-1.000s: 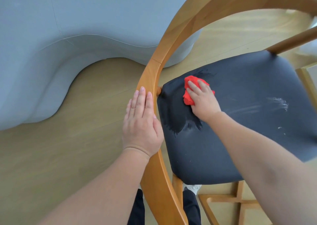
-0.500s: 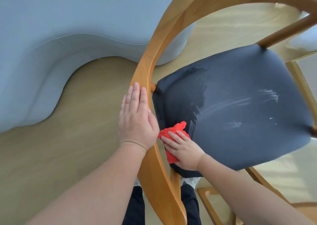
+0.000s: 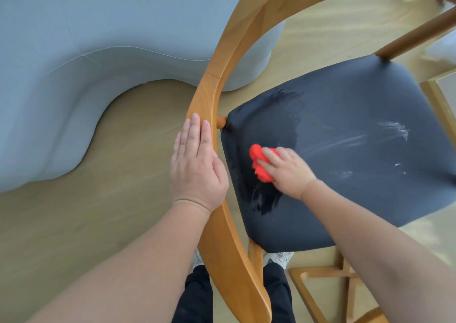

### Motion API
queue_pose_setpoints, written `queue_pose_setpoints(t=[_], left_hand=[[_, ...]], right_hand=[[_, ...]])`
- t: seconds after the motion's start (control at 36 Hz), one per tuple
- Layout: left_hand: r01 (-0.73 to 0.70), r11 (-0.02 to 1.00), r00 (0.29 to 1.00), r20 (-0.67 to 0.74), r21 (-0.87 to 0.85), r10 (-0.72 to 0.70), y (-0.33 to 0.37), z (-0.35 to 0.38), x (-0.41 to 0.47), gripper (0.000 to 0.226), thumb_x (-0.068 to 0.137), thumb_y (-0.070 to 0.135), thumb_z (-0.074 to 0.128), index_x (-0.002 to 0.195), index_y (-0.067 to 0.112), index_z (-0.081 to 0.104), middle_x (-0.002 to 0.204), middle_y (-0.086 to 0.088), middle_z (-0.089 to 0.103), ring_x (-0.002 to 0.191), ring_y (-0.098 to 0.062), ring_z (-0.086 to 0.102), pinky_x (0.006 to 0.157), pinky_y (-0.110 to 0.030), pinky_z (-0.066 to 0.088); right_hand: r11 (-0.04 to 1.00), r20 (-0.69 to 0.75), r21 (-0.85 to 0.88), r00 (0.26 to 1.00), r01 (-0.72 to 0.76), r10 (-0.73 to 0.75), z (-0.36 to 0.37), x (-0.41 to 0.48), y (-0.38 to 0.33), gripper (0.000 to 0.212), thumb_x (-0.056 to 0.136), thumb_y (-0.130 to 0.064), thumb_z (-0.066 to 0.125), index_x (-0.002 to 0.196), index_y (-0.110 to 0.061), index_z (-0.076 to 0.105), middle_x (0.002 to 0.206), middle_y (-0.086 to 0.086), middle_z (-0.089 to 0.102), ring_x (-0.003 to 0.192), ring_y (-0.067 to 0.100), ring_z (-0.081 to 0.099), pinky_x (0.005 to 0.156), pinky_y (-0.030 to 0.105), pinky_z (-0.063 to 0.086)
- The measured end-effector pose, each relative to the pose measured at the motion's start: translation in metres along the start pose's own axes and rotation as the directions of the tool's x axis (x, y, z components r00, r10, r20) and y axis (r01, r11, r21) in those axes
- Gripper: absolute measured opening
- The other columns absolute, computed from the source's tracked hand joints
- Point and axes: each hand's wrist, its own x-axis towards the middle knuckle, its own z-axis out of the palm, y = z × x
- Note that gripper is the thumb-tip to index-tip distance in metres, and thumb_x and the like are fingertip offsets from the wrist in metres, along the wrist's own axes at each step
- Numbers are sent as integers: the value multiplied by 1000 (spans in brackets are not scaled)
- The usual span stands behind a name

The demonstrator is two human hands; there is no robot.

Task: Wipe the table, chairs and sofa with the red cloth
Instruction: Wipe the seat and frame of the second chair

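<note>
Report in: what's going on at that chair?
Left hand flat on wooden backrest. Right hand holds red cloth on dark seat. White smears unwiped. Nothing blocking.

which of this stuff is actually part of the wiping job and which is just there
In the job:
- crumpled red cloth, held on the seat by the right hand
- wooden chair with black padded seat, steadied by the flat left hand
- pale grey sofa

Just there:
- light wooden floor
- pale shoes under the chair
</note>
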Motion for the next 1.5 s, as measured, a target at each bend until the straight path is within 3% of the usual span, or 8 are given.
queue_pose_setpoints(t=[0.22,0.33,0.42,0.78,0.97,1.11,1.28,1.5], left_hand=[[2,1000,1000,-8,7,-2,1,1,1,58,93,25,19,148,7,26,157,-9,20,146,-21,14,118,-35,11],[-1,1000,1000,-12,-2,1,2,0,1,59,93,26,18,148,6,27,157,-10,21,145,-23,16,118,-38,14],[-2,1000,1000,-13,-3,2,2,0,1,59,93,26,18,148,6,27,157,-10,21,145,-23,16,118,-38,14],[-13,1000,1000,-28,11,13,2,0,2,58,93,26,19,147,6,27,157,-10,21,145,-23,15,118,-36,11],[-31,1000,998,-63,-8,30,2,0,2,59,91,24,20,146,3,31,155,-14,24,144,-26,19,117,-37,13],[-34,999,997,-69,-13,33,2,2,1,59,92,24,23,146,4,29,155,-13,24,144,-26,19,117,-36,13],[-55,998,996,-76,-21,53,-1,4,1,60,90,24,22,148,5,27,157,-12,20,146,-24,14,117,-34,7],[-81,996,994,-76,-29,78,0,5,-1,61,90,24,22,147,4,26,157,-13,20,146,-25,13,118,-36,8]], right_hand=[[875,7,11,875,-484,484,-24,12,78,57,76,-24,64,130,-11,51,135,19,43,101,41,46,87,47,38],[835,-12,58,836,-547,548,-20,12,69,56,88,-44,34,134,-15,48,136,16,41,100,38,43,88,46,32],[822,-3,55,823,-567,568,-14,10,60,54,90,-46,34,135,-17,47,136,13,40,100,36,41,87,44,28],[902,16,18,902,-431,431,-2,-19,3,48,86,-41,56,127,-16,55,126,12,46,90,34,45,78,43,38],[967,59,74,969,-243,239,17,-48,-75,54,86,-50,51,132,-20,52,131,11,44,97,35,44,85,47,40],[956,85,84,958,-282,275,22,-60,-99,62,89,-59,45,140,-24,40,136,10,41,110,36,41,94,52,36],[958,83,65,959,-278,273,21,-54,-102,75,83,-49,63,144,-17,31,133,13,45,106,37,47,88,50,43],[977,106,24,972,-212,208,19,-64,-106,79,74,-37,76,141,-14,42,130,12,50,108,36,49,89,49,46]])
